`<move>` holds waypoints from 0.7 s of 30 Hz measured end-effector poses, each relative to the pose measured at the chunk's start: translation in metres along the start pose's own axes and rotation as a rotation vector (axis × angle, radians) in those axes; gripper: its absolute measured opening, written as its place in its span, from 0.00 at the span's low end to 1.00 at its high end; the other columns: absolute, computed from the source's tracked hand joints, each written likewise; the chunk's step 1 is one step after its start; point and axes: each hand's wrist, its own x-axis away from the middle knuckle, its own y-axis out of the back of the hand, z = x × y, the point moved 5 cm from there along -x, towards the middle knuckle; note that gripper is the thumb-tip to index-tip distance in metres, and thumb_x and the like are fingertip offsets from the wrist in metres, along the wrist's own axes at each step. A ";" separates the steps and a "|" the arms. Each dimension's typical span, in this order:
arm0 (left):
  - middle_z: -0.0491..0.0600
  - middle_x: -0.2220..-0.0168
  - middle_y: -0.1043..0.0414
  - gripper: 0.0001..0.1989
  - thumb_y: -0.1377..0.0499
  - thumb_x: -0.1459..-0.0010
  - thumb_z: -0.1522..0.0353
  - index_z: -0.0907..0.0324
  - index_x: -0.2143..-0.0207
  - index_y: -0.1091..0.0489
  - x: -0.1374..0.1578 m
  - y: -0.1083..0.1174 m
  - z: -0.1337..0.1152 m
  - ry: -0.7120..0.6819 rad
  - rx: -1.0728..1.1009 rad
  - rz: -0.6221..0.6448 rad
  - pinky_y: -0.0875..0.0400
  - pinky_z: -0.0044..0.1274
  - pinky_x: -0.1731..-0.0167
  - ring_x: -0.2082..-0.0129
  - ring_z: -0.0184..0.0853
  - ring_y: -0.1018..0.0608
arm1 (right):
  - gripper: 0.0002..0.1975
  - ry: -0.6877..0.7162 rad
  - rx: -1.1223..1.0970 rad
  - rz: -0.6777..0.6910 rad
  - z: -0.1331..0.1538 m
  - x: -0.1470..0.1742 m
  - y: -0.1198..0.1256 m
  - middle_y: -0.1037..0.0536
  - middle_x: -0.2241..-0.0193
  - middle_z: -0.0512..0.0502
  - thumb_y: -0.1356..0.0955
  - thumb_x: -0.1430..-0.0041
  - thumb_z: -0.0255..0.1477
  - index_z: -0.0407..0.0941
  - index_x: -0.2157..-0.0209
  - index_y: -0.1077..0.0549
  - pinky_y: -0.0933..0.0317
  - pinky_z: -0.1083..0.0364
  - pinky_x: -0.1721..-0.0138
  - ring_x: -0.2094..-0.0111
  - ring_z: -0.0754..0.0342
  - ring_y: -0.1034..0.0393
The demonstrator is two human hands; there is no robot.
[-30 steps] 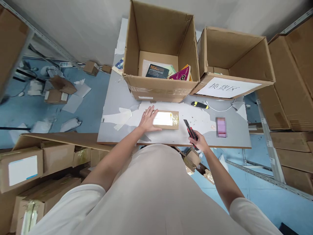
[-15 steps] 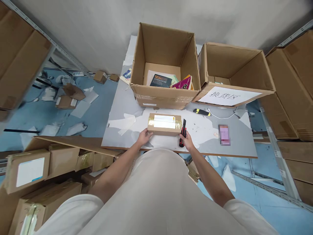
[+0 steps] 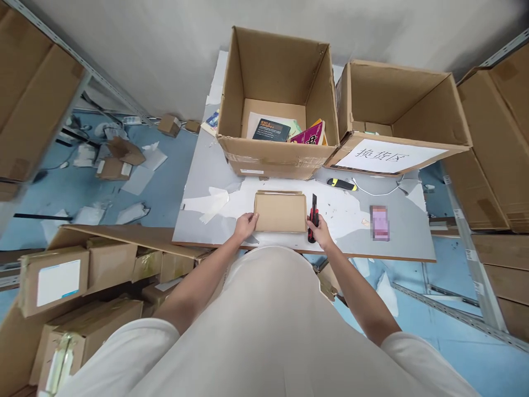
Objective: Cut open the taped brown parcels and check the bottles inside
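A small cardboard box (image 3: 281, 212) is between my two hands over the front of the table, with a plain brown face toward me and no label showing. My left hand (image 3: 247, 225) grips its left end, fingers closed at the edge. At the right end, my right hand (image 3: 319, 227) is wrapped round a red and black utility knife (image 3: 313, 218), its dark blade end pointing away from me. The fingers of that hand also touch the box's right edge.
Two large open cartons stand at the back: one (image 3: 276, 157) holding books, the other (image 3: 397, 151) with a handwritten sign. A yellow-black cutter (image 3: 341, 184) and a blurred pink item (image 3: 379, 223) lie on the table (image 3: 198, 220). Boxes (image 3: 111, 267) fill a bin at lower left.
The small box has been turned, so its taped, labelled face is out of sight and a plain face shows. Both hands stay at its ends; the knife is still in my right hand.
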 end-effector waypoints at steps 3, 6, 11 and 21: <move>0.53 0.58 0.25 0.19 0.52 0.41 0.61 0.61 0.59 0.26 0.004 -0.002 0.017 0.001 0.081 0.030 0.30 0.28 0.57 0.59 0.37 0.24 | 0.24 -0.014 -0.026 -0.026 -0.008 0.006 0.005 0.25 0.54 0.40 0.32 0.53 0.39 0.43 0.55 0.35 0.35 0.54 0.62 0.60 0.53 0.29; 0.55 0.49 0.29 0.21 0.49 0.45 0.67 0.62 0.50 0.30 0.015 -0.005 0.037 0.021 0.161 0.060 0.29 0.29 0.53 0.54 0.37 0.24 | 0.26 -0.058 -0.041 -0.042 -0.021 0.020 0.013 0.24 0.55 0.40 0.30 0.58 0.35 0.43 0.56 0.34 0.35 0.55 0.68 0.69 0.55 0.30; 0.58 0.46 0.31 0.31 0.38 0.55 0.69 0.64 0.46 0.34 0.032 -0.021 0.055 0.053 0.282 0.120 0.31 0.34 0.48 0.48 0.43 0.26 | 0.31 -0.090 -0.040 -0.057 -0.038 0.037 0.010 0.24 0.61 0.45 0.26 0.65 0.34 0.43 0.55 0.31 0.36 0.56 0.70 0.69 0.56 0.32; 0.54 0.59 0.23 0.24 0.41 0.48 0.54 0.63 0.57 0.29 0.039 -0.011 0.023 0.033 0.370 0.054 0.27 0.30 0.57 0.60 0.38 0.22 | 0.21 -0.083 -0.003 -0.112 -0.008 0.032 0.005 0.33 0.83 0.58 0.28 0.59 0.43 0.43 0.67 0.31 0.42 0.58 0.78 0.82 0.60 0.40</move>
